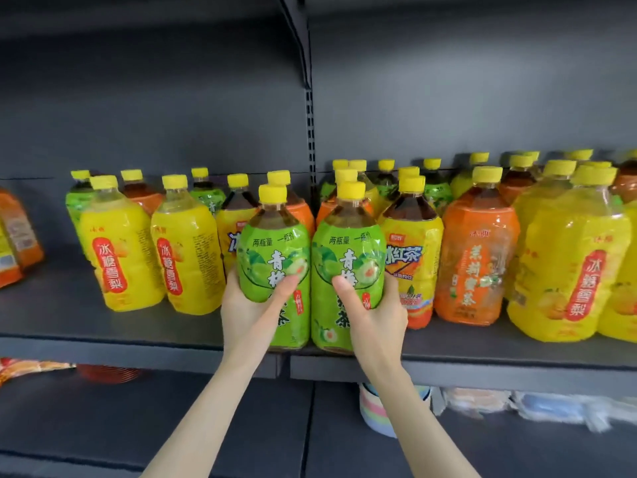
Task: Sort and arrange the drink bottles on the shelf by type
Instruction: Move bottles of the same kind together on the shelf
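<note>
Gripping two green bottles [274,270] upright, caps up, hands [251,305] clamped one each, touching

Glossy plastic bottles [274,270], matt shelf [103,326]

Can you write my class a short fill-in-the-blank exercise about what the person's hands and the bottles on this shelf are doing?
1. Each hand grips a bottle with a ____ label: the left hand holds the left green bottle and the right hand holds the right green bottle.
2. Every bottle cap in view is ____.
3. The two held bottles stand ____ at the front edge of the shelf.

Missing words: green; yellow; upright
</note>
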The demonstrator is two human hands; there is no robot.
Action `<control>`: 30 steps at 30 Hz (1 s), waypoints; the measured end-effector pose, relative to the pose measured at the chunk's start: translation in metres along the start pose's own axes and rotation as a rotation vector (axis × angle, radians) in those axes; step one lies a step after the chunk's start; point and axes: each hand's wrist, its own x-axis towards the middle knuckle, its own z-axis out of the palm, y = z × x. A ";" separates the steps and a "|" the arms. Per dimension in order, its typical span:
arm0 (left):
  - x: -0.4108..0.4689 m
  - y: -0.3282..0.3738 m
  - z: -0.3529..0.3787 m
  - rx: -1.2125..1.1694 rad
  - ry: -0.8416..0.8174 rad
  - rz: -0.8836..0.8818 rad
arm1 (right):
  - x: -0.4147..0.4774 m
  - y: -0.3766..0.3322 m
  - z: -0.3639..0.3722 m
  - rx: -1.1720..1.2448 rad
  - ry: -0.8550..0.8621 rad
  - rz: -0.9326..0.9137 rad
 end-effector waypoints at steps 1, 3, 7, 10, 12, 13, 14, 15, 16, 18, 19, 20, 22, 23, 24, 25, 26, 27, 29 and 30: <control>0.003 -0.004 -0.002 -0.022 -0.018 -0.005 | -0.001 -0.001 0.004 -0.031 0.011 -0.003; 0.008 -0.010 -0.003 -0.047 -0.041 -0.025 | -0.003 -0.001 0.011 -0.088 0.042 -0.018; 0.023 -0.015 0.002 -0.047 -0.059 -0.025 | -0.002 -0.001 0.023 -0.173 0.074 -0.061; 0.031 -0.021 0.007 -0.023 -0.045 -0.023 | 0.002 -0.002 0.029 -0.255 0.053 -0.099; 0.036 -0.026 0.009 0.013 -0.041 -0.017 | 0.005 -0.007 0.031 -0.422 0.075 -0.148; 0.039 -0.029 0.010 0.036 -0.045 -0.013 | 0.006 -0.008 0.032 -0.516 0.101 -0.172; 0.041 -0.030 0.011 0.055 -0.049 -0.008 | 0.006 -0.009 0.033 -0.595 0.125 -0.191; 0.043 -0.031 0.012 0.071 -0.051 -0.003 | 0.006 -0.010 0.034 -0.661 0.141 -0.206; 0.043 -0.031 0.012 0.084 -0.049 0.002 | 0.007 -0.011 0.033 -0.728 0.153 -0.218; 0.042 -0.031 0.012 0.123 -0.041 0.027 | 0.009 -0.013 0.030 -0.864 0.168 -0.225; 0.042 -0.031 0.011 0.155 -0.038 0.040 | 0.009 -0.014 0.028 -0.925 0.166 -0.225; 0.041 -0.031 0.009 0.198 -0.036 0.053 | 0.009 -0.015 0.027 -0.972 0.159 -0.226; 0.039 -0.028 0.008 0.314 -0.029 0.075 | 0.010 -0.017 0.025 -1.019 0.157 -0.238; 0.037 -0.026 0.008 0.371 -0.020 0.078 | 0.010 -0.018 0.024 -1.028 0.153 -0.235; 0.033 -0.024 0.008 0.413 -0.004 0.079 | 0.011 -0.018 0.022 -1.034 0.141 -0.227; 0.029 -0.022 0.008 0.435 0.022 0.090 | 0.011 -0.018 0.019 -1.028 0.121 -0.228; 0.023 -0.020 0.008 0.431 0.059 0.113 | 0.011 -0.017 0.015 -0.996 0.101 -0.241; 0.017 -0.018 0.008 0.403 0.100 0.146 | 0.011 -0.016 0.009 -0.927 0.091 -0.261; 0.005 -0.011 0.013 0.306 0.157 0.219 | 0.011 -0.017 -0.007 -0.702 0.146 -0.328; 0.002 -0.006 0.017 0.261 0.162 0.257 | 0.013 -0.020 -0.016 -0.614 0.202 -0.366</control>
